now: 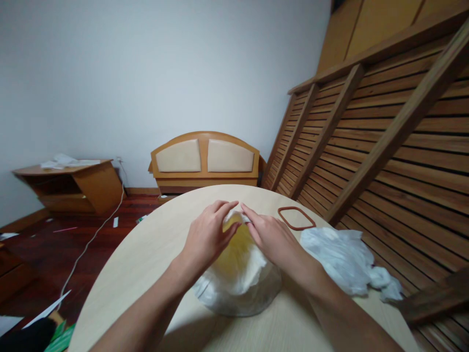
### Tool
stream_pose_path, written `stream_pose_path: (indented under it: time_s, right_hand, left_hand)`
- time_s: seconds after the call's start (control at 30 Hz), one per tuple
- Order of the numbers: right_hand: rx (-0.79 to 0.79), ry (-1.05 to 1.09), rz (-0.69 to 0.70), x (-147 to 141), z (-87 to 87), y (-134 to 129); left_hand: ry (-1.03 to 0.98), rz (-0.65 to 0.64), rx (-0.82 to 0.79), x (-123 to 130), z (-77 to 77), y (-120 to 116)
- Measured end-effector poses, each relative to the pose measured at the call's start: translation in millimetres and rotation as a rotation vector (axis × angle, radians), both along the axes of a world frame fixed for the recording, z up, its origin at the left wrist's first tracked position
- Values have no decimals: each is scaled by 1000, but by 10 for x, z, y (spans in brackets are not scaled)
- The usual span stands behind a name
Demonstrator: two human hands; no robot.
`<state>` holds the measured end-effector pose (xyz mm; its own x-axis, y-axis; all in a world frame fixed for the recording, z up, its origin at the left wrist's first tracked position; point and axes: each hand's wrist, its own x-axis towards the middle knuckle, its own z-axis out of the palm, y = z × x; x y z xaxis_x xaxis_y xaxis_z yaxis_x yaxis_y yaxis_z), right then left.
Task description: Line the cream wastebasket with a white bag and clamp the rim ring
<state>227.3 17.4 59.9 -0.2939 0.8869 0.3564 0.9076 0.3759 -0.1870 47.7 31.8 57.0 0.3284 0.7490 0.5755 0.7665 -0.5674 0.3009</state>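
Note:
On the round pale table stands a white, thin-walled bag-like object with a yellowish inside and a wide, rounded base. My left hand is at its upper left, thumb and fingers curved around the gathered top edge. At the upper right, my right hand pinches the same white edge between thumb and fingers. The fingertips of both hands nearly meet at the far side of the top.
A brown rounded frame-like ring and a crumpled white plastic bag lie at the table's right. Beyond are a wooden headboard, a slatted wooden panel and a low cabinet.

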Motion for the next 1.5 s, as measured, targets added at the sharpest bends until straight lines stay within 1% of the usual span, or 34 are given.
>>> stream_pose_path:
  time_s: [0.1, 0.17, 0.27, 0.37, 0.53, 0.63, 0.8, 0.93, 1.0, 1.1, 1.17, 1.23, 1.3, 1.4, 1.5]
  right_hand:
    - [1, 12, 17, -12, 20, -31]
    - [-2, 62, 38, -7, 22, -26]
    - [47, 160, 59, 24, 28, -2]
    - [81, 194, 18, 67, 49, 10]
    - [24, 133, -48, 114, 69, 7]
    - [13, 126, -62, 109, 57, 7]
    - [87, 169, -15, 86, 58, -6]
    - [66, 154, -23, 102, 74, -13]
    - [65, 155, -19, 106, 75, -11]
    - [92, 158, 10, 89, 61, -4]
    - [101, 164, 50, 69, 45, 3]
    - [102, 172, 70, 54, 32, 8]
    - [109, 180, 37, 52, 28, 7]
    - [125, 190, -70, 75, 39, -4]
    - [96, 184, -131, 104, 50, -13]
  left_hand:
    - [2, 36, -45, 9, 28, -14]
    - [9, 74, -58, 9, 42, -11]
    - [-1, 114, -72, 0, 54, 7]
    - [-13, 150, -85, -21, 56, 38]
    - [-18, 188, -89, -61, 44, 88]
    - [-23, 183, -88, -75, 41, 99]
    - [-29, 183, -93, -73, 52, 89]
    - [-26, 184, -114, -80, 57, 77]
    - [-26, 151, -60, -83, 47, 75]
    - [-1, 44, 70, -75, 19, 78]
    - [20, -4, 70, -65, 2, 84]
    - [29, 4, 16, -62, -7, 93]
    - [29, 31, -25, -67, -5, 103]
    - [24, 97, -36, -80, 7, 114]
    - [23, 149, -48, -67, 5, 110]
